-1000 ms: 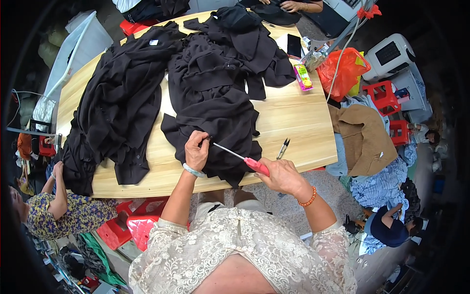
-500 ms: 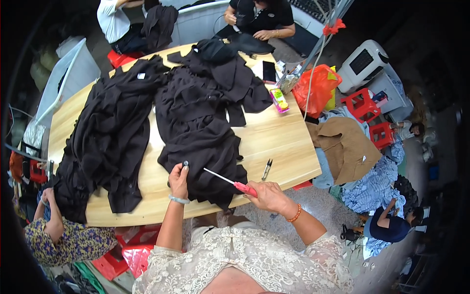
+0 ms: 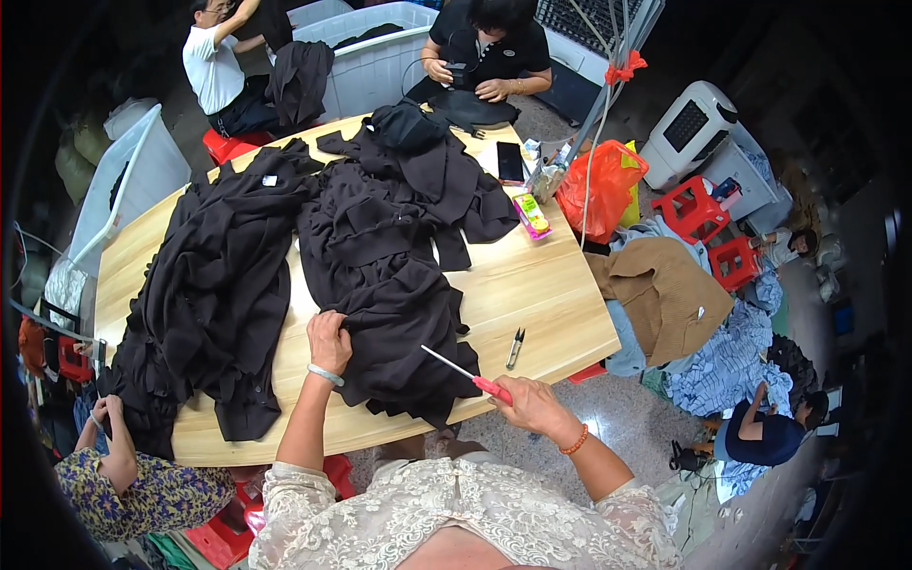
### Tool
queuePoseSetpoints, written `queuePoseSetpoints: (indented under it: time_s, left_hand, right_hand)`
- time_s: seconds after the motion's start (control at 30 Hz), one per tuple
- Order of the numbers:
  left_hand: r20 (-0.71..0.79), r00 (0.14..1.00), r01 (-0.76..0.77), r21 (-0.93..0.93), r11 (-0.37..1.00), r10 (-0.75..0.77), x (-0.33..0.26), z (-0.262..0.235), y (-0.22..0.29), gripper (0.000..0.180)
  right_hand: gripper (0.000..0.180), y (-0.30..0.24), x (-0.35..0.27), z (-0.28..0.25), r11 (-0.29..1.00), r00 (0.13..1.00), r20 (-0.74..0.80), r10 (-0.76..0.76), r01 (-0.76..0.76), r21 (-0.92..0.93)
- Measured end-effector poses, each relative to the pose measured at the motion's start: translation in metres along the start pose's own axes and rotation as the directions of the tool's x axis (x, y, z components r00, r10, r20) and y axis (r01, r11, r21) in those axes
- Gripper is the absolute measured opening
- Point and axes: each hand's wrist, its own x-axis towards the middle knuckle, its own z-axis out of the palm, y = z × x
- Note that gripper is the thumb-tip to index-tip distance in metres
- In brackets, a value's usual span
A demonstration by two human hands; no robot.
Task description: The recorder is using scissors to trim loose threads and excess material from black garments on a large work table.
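Drawn apart since a second ago: left hand and the tip of the red-handled tool.
Right hand grips the tool, lower centre, its metal shaft over the black garment mid-frame; left fingers curl at that garment's left edge, whether holding anything I cannot tell. Snips lie to the right on the wooden table.
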Motion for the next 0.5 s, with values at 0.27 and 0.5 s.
queuePoseSetpoints:
  time_s: [0.27, 0.5]
  left_hand:
    - [-0.034, 0.957, 0.224, -0.545, 0.808, -0.289, 0.027, -0.026, 0.031, 0.016]
    - [0.682, 0.722, 0.263, -0.116, 0.958, -0.116, 0.061, -0.088, 0.042, 0.065]
  right_hand:
    - [0.024, -0.005, 0.005, 0.007, 0.997, 0.997, -0.003, 0.072, -0.072, -0.017]
    - [0.022, -0.024, 0.024, 0.008, 0.994, 0.994, -0.035, 0.107, -0.108, -0.034]
